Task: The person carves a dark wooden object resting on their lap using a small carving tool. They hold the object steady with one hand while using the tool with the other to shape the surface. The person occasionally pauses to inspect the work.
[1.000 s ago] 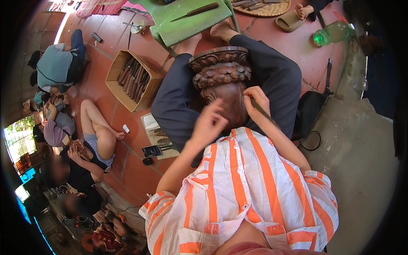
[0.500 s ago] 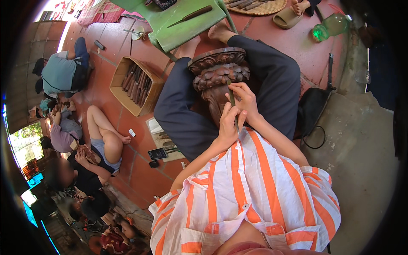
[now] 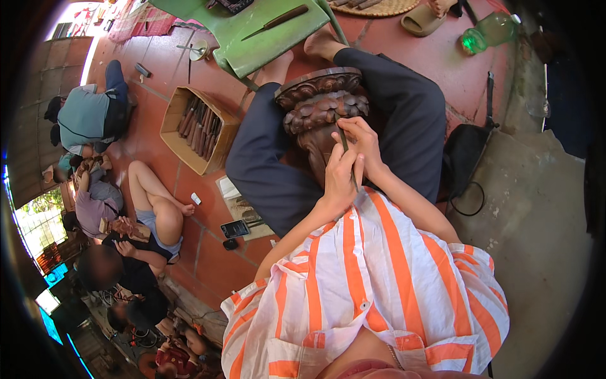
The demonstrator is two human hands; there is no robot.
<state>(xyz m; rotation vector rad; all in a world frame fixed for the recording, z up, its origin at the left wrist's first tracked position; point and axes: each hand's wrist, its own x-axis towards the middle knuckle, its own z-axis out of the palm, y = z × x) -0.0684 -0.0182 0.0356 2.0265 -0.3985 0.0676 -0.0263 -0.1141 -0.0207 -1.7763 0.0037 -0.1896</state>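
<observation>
A dark brown carved wooden piece [image 3: 326, 114] stands between my knees, with a flat top rim and rows of leaf-like relief on its side. Both my hands are closed around a slim, dark metal carving tool [image 3: 343, 137]; whether it is a file or a chisel I cannot tell. My right hand [image 3: 364, 144] grips the tool near its far end, fingertips close to the relief. Lower down, nearer my chest, my left hand [image 3: 341, 180] wraps its near part. The tool's tip meets the carving just under the leaf band.
A green plastic chair [image 3: 271, 44] stands ahead, a wooden-handled tool [image 3: 278, 23] on its seat. To the left are a cardboard box [image 3: 183, 153] of wooden-handled tools, a phone [image 3: 235, 228] and several seated people. A black bag [image 3: 464, 155] and green bottle [image 3: 492, 33] lie right.
My left hand has slid up along the tool, closer to my right hand. The tool now slants slightly differently against the carving. The view has shifted slightly.
</observation>
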